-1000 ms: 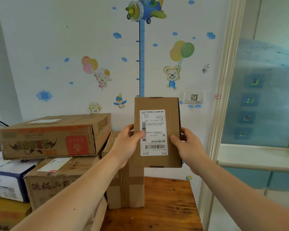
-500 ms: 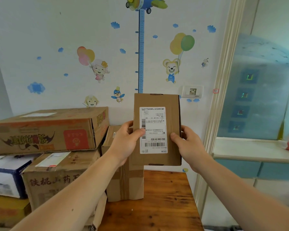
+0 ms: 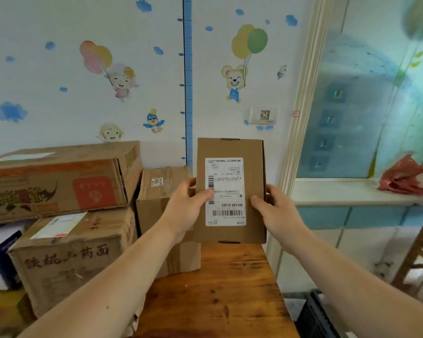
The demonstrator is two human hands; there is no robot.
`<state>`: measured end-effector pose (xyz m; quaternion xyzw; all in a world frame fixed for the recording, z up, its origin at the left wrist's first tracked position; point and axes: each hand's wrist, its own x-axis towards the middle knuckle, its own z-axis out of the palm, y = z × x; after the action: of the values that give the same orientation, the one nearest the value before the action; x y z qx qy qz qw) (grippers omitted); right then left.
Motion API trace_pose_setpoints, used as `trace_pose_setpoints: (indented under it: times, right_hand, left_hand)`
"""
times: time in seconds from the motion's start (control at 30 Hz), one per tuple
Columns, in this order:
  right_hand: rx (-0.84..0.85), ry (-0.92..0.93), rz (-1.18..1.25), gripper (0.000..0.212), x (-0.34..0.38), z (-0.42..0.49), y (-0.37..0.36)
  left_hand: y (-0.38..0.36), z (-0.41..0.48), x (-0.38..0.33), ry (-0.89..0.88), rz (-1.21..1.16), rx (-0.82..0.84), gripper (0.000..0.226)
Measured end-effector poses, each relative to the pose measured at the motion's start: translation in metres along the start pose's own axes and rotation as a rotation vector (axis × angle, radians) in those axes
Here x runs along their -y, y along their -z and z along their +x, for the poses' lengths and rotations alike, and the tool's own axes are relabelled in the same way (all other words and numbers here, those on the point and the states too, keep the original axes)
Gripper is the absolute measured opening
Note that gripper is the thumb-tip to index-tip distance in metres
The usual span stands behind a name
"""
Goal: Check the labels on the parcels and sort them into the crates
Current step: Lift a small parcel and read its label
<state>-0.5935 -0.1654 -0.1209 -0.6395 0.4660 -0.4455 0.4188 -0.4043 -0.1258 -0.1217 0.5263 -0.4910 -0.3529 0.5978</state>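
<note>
A small flat cardboard parcel (image 3: pixel 252 152) is held upright in front of me over the wooden table (image 3: pixel 220 293). Its white shipping label (image 3: pixel 226 191) faces me, upside down, with barcodes on it. My left hand (image 3: pixel 186 208) grips the parcel's left edge, thumb on the label. Gripping the right edge is my right hand (image 3: pixel 276 213). A dark crate (image 3: pixel 315 313) shows at the lower right beside the table, only partly in view.
Stacked cardboard boxes fill the left: a long printed box (image 3: pixel 59 181) on top, a brown box (image 3: pixel 66 259) under it, a taped upright box (image 3: pixel 161 211) behind my left hand. A window sill (image 3: pixel 340 191) with a red bag (image 3: pixel 405 179) is at the right.
The view has swung right and down, so the parcel sits lower in frame. Both hands keep the same grip. The red bag and the dark crate have come into view.
</note>
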Motion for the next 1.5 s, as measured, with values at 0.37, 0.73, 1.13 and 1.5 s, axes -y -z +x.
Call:
trace_pose_setpoints:
  times: [0.37, 0.73, 1.13, 1.5]
  right_hand:
    - [-0.116, -0.006, -0.019, 0.036, -0.021, -0.032, 0.138]
    - [-0.198, -0.077, -0.063, 0.030, -0.082, -0.063, 0.318]
    - [-0.258, -0.169, -0.092, 0.035, -0.111, -0.056, 0.379]
    - [-0.117, -0.519, 0.180, 0.012, -0.096, 0.005, 0.354]
  left_hand:
    - [-0.136, -0.024, -0.018, -0.018, -0.005, 0.100, 0.025]
    - [-0.326, -0.056, -0.013, 0.043, -0.035, 0.231, 0.024]
    - [-0.400, -0.037, -0.002, 0.090, -0.013, 0.320, 0.028]
    - [-0.371, 0.014, -0.001, 0.443, -0.105, 0.363, 0.024]
